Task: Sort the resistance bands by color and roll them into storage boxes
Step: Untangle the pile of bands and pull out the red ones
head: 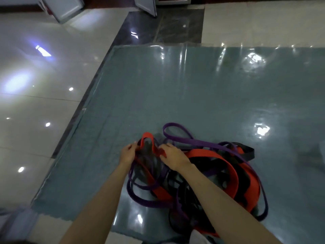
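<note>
A tangled heap of resistance bands [202, 175] lies on a grey-green mat [193, 88] under a glossy clear plastic sheet, toward the mat's near edge. Red, purple and black bands cross over one another, so it is hard to tell where any single band starts or ends. The left hand [128, 153] has its fingers curled onto a narrow red band [149, 138] that stands up in a loop at the heap's far-left side; the right hand [173, 156] pinches the other leg of the same loop. Fingertips of both hands are partly hidden by the bands. A purple band [177, 132] loops out toward the mat's far edge. The heap's near side is cut off at the bottom, behind the right forearm. Shiny white floor tiles [35, 103] border the mat's left edge.
</note>
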Tool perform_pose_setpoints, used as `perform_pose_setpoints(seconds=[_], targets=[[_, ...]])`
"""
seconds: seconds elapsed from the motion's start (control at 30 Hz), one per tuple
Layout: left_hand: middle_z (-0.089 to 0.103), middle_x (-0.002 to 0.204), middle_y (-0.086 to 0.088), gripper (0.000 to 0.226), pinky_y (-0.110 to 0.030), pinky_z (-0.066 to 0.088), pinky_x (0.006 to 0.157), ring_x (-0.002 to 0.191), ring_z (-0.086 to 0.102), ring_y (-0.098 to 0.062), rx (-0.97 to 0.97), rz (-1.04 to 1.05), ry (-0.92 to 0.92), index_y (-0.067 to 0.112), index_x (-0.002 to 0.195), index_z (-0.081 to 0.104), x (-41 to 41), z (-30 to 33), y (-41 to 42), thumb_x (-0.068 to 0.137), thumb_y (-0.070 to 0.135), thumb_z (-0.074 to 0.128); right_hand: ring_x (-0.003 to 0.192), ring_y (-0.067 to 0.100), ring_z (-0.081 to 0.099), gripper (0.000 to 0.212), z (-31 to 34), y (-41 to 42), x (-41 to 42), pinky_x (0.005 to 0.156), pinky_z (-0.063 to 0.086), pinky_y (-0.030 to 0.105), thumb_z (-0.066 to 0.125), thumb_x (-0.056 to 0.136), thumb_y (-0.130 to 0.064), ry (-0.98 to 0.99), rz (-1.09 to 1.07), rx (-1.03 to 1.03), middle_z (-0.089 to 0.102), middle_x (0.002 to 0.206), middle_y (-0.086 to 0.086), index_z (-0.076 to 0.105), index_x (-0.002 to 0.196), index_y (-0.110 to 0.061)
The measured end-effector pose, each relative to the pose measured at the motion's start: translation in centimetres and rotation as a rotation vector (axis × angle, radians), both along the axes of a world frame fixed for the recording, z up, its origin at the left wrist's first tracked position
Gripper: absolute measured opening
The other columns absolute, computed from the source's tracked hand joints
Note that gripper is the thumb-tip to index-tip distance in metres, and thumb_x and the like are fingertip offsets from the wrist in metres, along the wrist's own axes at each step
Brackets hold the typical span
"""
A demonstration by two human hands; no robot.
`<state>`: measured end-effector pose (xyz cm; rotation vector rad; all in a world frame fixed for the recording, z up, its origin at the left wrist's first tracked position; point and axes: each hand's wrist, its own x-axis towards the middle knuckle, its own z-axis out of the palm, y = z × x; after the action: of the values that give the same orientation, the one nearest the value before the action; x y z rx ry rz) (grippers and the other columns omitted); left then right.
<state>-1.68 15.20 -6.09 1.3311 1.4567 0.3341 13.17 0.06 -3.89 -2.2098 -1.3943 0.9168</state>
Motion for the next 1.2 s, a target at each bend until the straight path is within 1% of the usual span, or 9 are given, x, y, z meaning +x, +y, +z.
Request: perform_pose_setpoints(seconds=[0.2, 0.3, 0.47, 0.63, 0.8, 0.9, 1.0, 1.1, 1.2], targets=[[0.067, 0.083, -0.011, 0.014, -0.024, 0.054, 0.069, 0.087, 0.061, -0.022, -0.031, 0.001, 0.040, 0.007, 0.091, 0.065, -0.3, 0.1, -0.6, 0.096, 0.013, 0.076, 0.114, 0.043, 0.069, 0.069, -2.6, 1.7, -1.9, 0.092, 0.053, 0.048, 0.066, 0.098, -0.041, -0.112, -0.151, -0.177, 0.068, 0.130, 0.020, 0.034, 0.154, -0.018], [0.068, 0.092, -0.005, 0.041, -0.013, 0.049, 0.054, 0.077, 0.064, -0.014, -0.104, 0.045, -0.030, 0.012, 0.110, 0.056, -0.8, 0.7, -0.7, 0.085, 0.009, 0.087, 0.111, 0.041, 0.070, 0.067, -3.3, 1.8, -2.2, 0.090, 0.054, 0.045, 0.067, 0.095, -0.034, -0.079, -0.233, -0.160, 0.071, 0.123, 0.018, 0.037, 0.154, -0.025], [0.078, 0.111, -0.009, 0.029, -0.031, 0.059, 0.093, 0.107, 0.072, -0.025, -0.256, -0.166, 0.050, 0.012, 0.117, 0.076, -2.0, 0.8, 0.8, 0.092, 0.026, 0.081, 0.115, 0.037, 0.068, 0.054, -2.7, 2.0, -0.9, 0.094, 0.054, 0.044, 0.069, 0.093, -0.021, 0.030, -0.338, 0.024, 0.073, 0.122, 0.013, 0.054, 0.145, -0.023], [0.081, 0.094, -0.011, 0.030, -0.036, 0.058, 0.080, 0.091, 0.075, -0.028, -0.335, -0.210, 0.110, 0.008, 0.105, 0.081, -3.6, 1.1, 1.4, 0.096, 0.037, 0.076, 0.098, 0.020, 0.072, 0.025, -1.0, 1.8, 0.9, 0.090, 0.059, 0.039, 0.075, 0.094, -0.018, 0.101, -0.461, 0.309, 0.076, 0.105, 0.002, 0.072, 0.119, -0.015], [0.069, 0.087, -0.007, 0.024, -0.030, 0.048, 0.069, 0.090, 0.065, -0.026, 0.014, -0.133, 0.218, 0.004, 0.101, 0.072, -4.1, 1.6, 1.6, 0.094, 0.026, 0.080, 0.089, 0.010, 0.068, 0.013, 0.5, 1.5, 0.7, 0.079, 0.060, 0.038, 0.076, 0.091, -0.014, 0.123, -0.351, 0.404, 0.069, 0.094, -0.007, 0.065, 0.095, -0.020], [0.066, 0.087, -0.007, 0.026, -0.040, 0.048, 0.082, 0.095, 0.067, -0.033, 0.194, -0.132, 0.345, 0.008, 0.096, 0.065, -4.8, 2.5, 1.8, 0.098, 0.034, 0.072, 0.085, 0.008, 0.069, 0.013, 0.8, 1.4, -0.3, 0.076, 0.059, 0.038, 0.075, 0.090, -0.021, 0.123, -0.346, 0.379, 0.072, 0.089, -0.012, 0.064, 0.095, -0.025], [0.068, 0.091, -0.005, 0.018, -0.055, 0.047, 0.104, 0.099, 0.067, -0.033, 0.280, -0.195, 0.454, 0.019, 0.092, 0.062, -5.6, 3.5, 2.0, 0.100, 0.035, 0.064, 0.091, 0.008, 0.070, 0.013, 0.6, 1.3, -1.2, 0.081, 0.060, 0.039, 0.079, 0.090, -0.026, 0.177, -0.237, 0.320, 0.074, 0.092, -0.011, 0.066, 0.095, -0.025], [0.069, 0.100, -0.008, 0.010, -0.043, 0.051, 0.092, 0.104, 0.066, -0.035, 0.250, -0.274, 0.339, 0.013, 0.105, 0.063, -6.1, 3.6, 2.1, 0.095, 0.013, 0.066, 0.085, 0.014, 0.073, 0.009, -0.1, 0.6, -1.5, 0.082, 0.063, 0.047, 0.075, 0.097, -0.025, 0.416, -0.076, 0.162, 0.078, 0.092, 0.000, 0.072, 0.097, -0.016], [0.063, 0.112, -0.004, 0.033, -0.038, 0.051, 0.091, 0.111, 0.064, -0.033, 0.230, -0.414, 0.312, 0.016, 0.121, 0.061, -7.1, 3.5, 2.0, 0.091, 0.013, 0.075, 0.083, 0.029, 0.075, 0.017, -1.0, 0.3, -1.5, 0.073, 0.064, 0.049, 0.062, 0.102, -0.007, 0.353, -0.049, 0.069, 0.076, 0.099, 0.007, 0.071, 0.114, -0.014]])
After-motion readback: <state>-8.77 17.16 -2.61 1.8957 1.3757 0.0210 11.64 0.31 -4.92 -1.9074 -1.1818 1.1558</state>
